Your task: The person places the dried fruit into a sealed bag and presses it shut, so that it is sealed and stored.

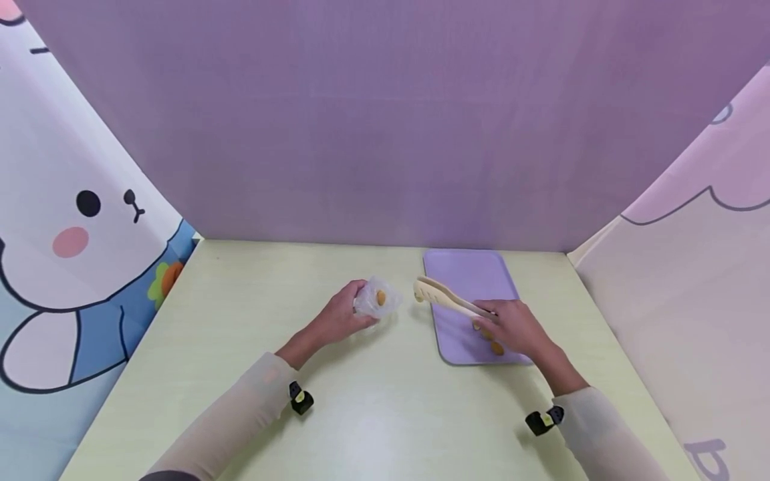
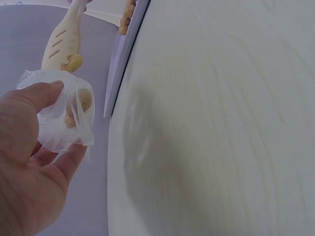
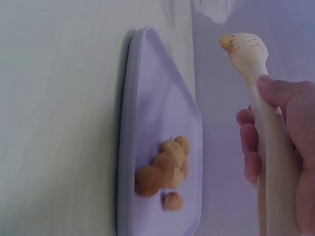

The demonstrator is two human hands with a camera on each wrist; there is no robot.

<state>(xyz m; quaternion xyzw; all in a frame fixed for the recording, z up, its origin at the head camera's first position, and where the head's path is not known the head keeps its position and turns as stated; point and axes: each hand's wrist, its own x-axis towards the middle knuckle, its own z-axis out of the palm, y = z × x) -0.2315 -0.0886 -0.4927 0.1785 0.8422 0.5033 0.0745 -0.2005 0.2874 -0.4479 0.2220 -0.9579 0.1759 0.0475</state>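
Note:
My left hand (image 1: 339, 317) holds a clear plastic bag (image 1: 392, 300) between thumb and fingers. Through the film in the left wrist view, brown nut-like pieces (image 2: 84, 100) are visible. In my right hand (image 1: 514, 326) are cream plastic tongs (image 3: 256, 63), which pinch one small brown nut-like piece (image 3: 227, 43) at their slotted tips. Those tips are in the air just to the right of the bag in the head view. Below the right hand lies a lilac tray (image 1: 466, 267) with several brown pieces (image 3: 170, 162) on its near part, partly hidden by that hand in the head view.
The tray rests on a pale wood-grain table (image 1: 361, 414), toward its right side. A purple panel (image 1: 385, 133) rises behind the table. Printed cloth walls (image 1: 78, 167) flank it on both sides.

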